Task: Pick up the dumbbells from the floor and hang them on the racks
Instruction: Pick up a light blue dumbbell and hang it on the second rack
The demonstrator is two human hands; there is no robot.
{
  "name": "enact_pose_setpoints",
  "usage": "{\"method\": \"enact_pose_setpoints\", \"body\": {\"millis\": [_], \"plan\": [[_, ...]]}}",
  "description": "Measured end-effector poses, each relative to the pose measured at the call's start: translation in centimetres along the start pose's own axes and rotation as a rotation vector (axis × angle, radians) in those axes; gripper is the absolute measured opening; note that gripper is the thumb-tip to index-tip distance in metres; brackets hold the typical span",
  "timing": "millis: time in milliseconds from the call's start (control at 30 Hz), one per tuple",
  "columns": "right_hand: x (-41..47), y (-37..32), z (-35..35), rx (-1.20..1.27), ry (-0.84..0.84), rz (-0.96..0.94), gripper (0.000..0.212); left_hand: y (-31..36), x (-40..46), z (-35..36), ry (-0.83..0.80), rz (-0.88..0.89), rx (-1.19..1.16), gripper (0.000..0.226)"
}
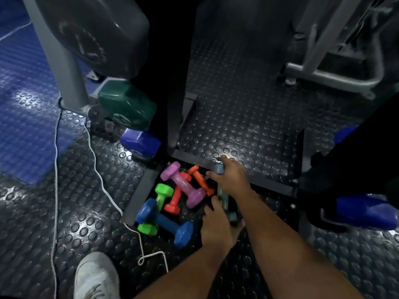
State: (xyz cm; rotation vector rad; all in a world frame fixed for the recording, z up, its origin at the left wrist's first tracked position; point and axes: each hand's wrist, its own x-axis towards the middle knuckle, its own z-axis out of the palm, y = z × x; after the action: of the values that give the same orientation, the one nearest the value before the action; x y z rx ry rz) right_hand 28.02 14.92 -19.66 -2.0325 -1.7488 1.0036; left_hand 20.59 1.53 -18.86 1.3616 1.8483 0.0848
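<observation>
Several small dumbbells lie piled on the studded floor inside the dark rack base (138,197): a purple one (183,184), an orange one (200,180), a coral one (174,199), a green one (160,197) and a blue one (166,223). A pale grey dumbbell (223,197) lies at the pile's right edge. My right hand (233,180) covers its far end with thumb and fingers around it. My left hand (216,229) grips its near end. On the rack's left side hang a large green dumbbell (127,104) and a violet one (140,143).
A big blue dumbbell (364,212) sits on the rack at the right. A white cord (97,169) snakes over the floor at the left. My white shoe (97,277) stands at the bottom left. Grey machine frames (323,78) rise behind.
</observation>
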Motion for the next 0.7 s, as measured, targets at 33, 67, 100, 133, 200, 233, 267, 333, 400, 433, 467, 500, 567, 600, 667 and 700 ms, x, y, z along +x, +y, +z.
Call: {"method": "enact_pose_setpoints", "body": {"millis": [33, 67, 100, 133, 200, 233, 267, 333, 400, 433, 467, 500, 567, 600, 667, 700], "plan": [[0.2, 0.1, 0.2, -0.021, 0.017, -0.007, 0.053, 0.1, 0.6, 0.1, -0.012, -0.035, -0.051, 0.095], [0.3, 0.2, 0.2, -0.027, 0.022, -0.012, 0.044, 0.2, 1.0, 0.0, -0.027, -0.052, -0.069, 0.093], [0.3, 0.2, 0.2, -0.027, 0.020, -0.012, 0.039, 0.2, 1.5, 0.1, -0.029, -0.055, -0.067, 0.092], [0.3, 0.1, 0.1, -0.030, 0.019, -0.014, 0.038, 0.1, 2.1, 0.1, -0.031, -0.061, -0.058, 0.094], [-0.1, -0.2, 0.0, -0.057, 0.032, -0.024, 0.039, -0.2, 3.3, 0.2, -0.061, -0.085, -0.038, 0.108], [-0.3, -0.4, 0.0, -0.071, 0.042, -0.026, 0.040, -0.6, 4.2, 0.7, -0.082, -0.084, -0.012, 0.119], [-0.5, -0.5, 0.0, -0.076, 0.047, -0.027, 0.041, -1.1, 5.0, 1.2, -0.104, -0.092, 0.005, 0.126], [-1.1, -0.7, 0.1, -0.090, 0.062, -0.039, 0.042, -1.8, 5.3, 1.2, -0.141, -0.119, -0.029, 0.121], [-2.0, -0.9, 0.2, -0.101, 0.077, -0.041, 0.044, -1.9, 4.1, 0.1, -0.166, -0.113, -0.103, 0.096], [-2.5, -1.0, 0.2, -0.108, 0.084, -0.032, 0.046, -2.0, 3.4, -0.3, -0.166, -0.101, -0.158, 0.084], [-3.0, -1.2, 0.1, -0.112, 0.099, -0.026, 0.048, -2.2, 2.7, -0.7, -0.169, -0.108, -0.190, 0.078], [-3.6, -1.5, -0.1, -0.113, 0.119, -0.021, 0.049, -2.4, 2.0, -1.2, -0.167, -0.097, -0.217, 0.076], [-4.8, -2.2, -0.6, -0.116, 0.144, -0.014, 0.049, -3.0, 1.0, -1.4, -0.165, -0.077, -0.234, 0.078], [-5.5, -2.8, -0.9, -0.126, 0.145, -0.015, 0.050, -3.5, 0.7, -1.4, -0.161, -0.087, -0.252, 0.079], [-6.7, -4.2, -1.4, -0.160, 0.154, -0.031, 0.052, -3.7, -0.5, -2.4, -0.157, -0.088, -0.311, 0.073], [-7.2, -4.8, -1.7, -0.164, 0.164, -0.042, 0.049, -3.8, -1.2, -3.2, -0.159, -0.075, -0.346, 0.066]]}}
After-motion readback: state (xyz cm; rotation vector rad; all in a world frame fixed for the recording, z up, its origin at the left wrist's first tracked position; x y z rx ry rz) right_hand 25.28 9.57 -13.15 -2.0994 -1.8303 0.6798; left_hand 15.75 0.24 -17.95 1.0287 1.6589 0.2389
